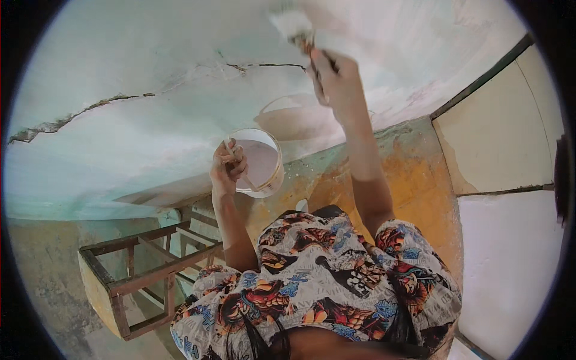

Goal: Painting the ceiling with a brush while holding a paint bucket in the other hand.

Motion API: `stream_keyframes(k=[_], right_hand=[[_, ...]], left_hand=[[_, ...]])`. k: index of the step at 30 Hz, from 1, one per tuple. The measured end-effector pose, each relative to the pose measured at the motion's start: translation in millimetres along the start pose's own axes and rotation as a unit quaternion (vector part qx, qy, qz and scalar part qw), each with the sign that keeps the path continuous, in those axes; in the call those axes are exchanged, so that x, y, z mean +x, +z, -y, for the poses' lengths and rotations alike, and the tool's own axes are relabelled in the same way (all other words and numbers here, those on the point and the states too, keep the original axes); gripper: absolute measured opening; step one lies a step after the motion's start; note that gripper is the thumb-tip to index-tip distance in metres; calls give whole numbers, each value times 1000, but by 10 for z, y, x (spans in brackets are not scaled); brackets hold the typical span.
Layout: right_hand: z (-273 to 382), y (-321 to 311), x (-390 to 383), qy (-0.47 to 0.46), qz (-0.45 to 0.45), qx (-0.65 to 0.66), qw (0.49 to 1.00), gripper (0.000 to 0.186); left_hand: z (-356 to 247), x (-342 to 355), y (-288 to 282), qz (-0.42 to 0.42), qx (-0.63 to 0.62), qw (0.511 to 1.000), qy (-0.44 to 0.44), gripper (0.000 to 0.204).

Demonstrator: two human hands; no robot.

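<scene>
My right hand (330, 81) is raised and closed on the handle of a paintbrush (293, 26), whose pale bristles are blurred against the pale green, white-patched wall (162, 42). A jagged crack (78, 114) runs across that wall, with a thinner stretch near the brush. My left hand (228, 161) is closed around the handle of a white bucket (273, 182), which hangs beside it holding pale lilac-white liquid. The bucket casts a shadow on the wall just above it.
A wooden open frame (144, 284), perhaps a stool, stands at lower left. Yellow, stained floor (420, 216) lies below the bucket and right arm. At the right are cream and white panels (492, 132) with dark edging. A patterned shirt covers my body at the bottom.
</scene>
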State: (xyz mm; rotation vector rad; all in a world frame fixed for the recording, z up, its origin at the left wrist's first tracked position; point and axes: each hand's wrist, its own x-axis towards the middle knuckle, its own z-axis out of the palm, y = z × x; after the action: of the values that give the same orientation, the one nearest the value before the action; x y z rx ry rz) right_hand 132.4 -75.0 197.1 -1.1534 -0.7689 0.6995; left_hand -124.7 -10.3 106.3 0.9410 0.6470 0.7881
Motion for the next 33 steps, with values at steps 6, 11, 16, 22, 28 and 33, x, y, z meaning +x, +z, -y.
stream_keyframes(k=[6,11,16,22,28,33], right_hand=[[-381,49,429,-139,-52,-10,989,28],[-1855,97,-72,-82,-98,-134,983,28],[-3344,-134,-503,68,-89,-196,974,32],[-2706,-270,-422,52,-63,-230,970,28],[-636,-292,288,-146,-68,-139,977,26],[-1270,-260,500,-124,-94,-39,987,30]], left_hand=[[30,87,10,56,8,998,-12,30],[-7,-34,-35,15,-1,1000,-1,31],[-12,-5,141,-18,43,999,-5,29],[-68,-20,15,-20,37,999,-3,28],[-23,13,21,0,18,1000,-1,28],[-27,-28,29,-14,14,1000,3,26]])
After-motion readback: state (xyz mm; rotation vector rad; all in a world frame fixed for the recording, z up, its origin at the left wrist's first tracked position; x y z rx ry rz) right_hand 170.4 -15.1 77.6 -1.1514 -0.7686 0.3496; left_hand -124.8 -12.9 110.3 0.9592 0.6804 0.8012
